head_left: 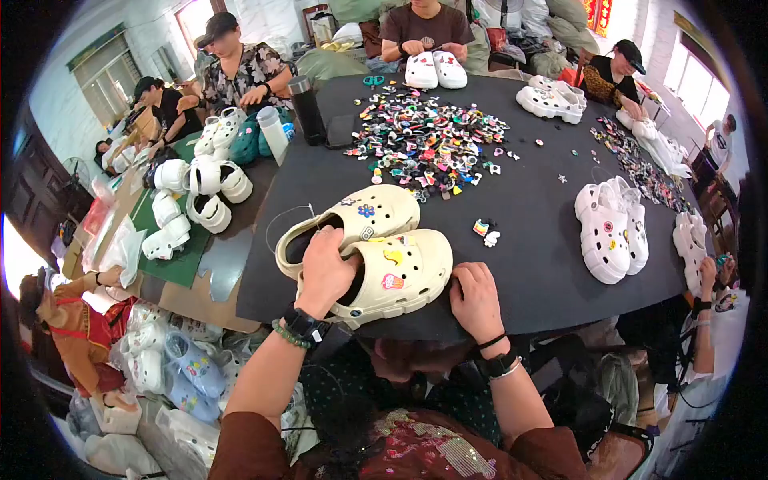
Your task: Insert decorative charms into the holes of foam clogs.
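A pair of cream clogs (400,276) rests at the table's near edge, toes to the right. Colourful charms sit in their holes, among them a yellow one and a pink cup shape on the nearer clog. My left hand (326,270) is closed on the nearer clog at its foot opening, some fingers hidden inside. Against that clog's toe, my right hand (475,298) has its fingers bent, their tips partly hidden. Just beyond the toes lie a few loose charms (485,232). A thin loop of cord sticks out by the farther clog's heel.
A heap of small charms (428,140) covers the middle of the dark table (528,200). White clogs (610,232) stand to the right, more on the green mat at left. A black flask (306,110) and a phone are beyond. Several people work around the tables.
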A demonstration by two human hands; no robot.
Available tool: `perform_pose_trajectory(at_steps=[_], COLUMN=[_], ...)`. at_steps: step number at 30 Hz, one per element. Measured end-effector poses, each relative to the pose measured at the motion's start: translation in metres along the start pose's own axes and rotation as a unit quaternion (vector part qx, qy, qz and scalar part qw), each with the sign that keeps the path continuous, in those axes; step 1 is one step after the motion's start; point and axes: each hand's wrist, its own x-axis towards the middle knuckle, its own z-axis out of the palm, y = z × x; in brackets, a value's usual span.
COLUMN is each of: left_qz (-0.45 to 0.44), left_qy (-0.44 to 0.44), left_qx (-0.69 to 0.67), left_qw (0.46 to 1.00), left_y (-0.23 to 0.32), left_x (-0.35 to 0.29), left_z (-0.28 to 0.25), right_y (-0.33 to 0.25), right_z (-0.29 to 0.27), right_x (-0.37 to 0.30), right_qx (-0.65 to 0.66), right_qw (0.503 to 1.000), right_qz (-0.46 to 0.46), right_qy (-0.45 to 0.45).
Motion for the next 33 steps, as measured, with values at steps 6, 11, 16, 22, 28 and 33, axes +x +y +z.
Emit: perform_pose_trajectory(at_steps=[6, 11, 16, 22, 28, 33], left_qz=[0.014, 0.033, 0.052, 0.039, 0.035, 0.033], left_qy=[0.001, 0.018, 0.046, 0.036, 0.043, 0.044], left_qx=[-0.022, -0.032, -0.021, -0.031, -0.022, -0.013], left_qw=[1.000, 0.999, 0.997, 0.998, 0.998, 0.998], left_y=[0.012, 0.013, 0.006, 0.007, 0.003, 0.006], left_x=[-0.002, -0.004, -0.007, -0.006, -0.007, -0.007], left_z=[-0.008, -0.004, -0.001, 0.000, 0.001, -0.001], right_y=[0.003, 0.012, 0.038, 0.089, 0.109, 0.122], right_z=[0.000, -0.005, -0.020, -0.052, -0.040, -0.012], right_x=[0.002, 0.004, 0.023, 0.065, 0.112, 0.152], right_qx=[-0.001, 0.072, 0.113, 0.032, -0.017, -0.037], right_qw=[1.000, 0.997, 0.991, 0.991, 0.991, 0.986], right_qz=[-0.022, -0.007, 0.065, 0.119, 0.083, 0.075], right_qy=[0.010, 0.000, -0.001, -0.053, -0.107, -0.142])
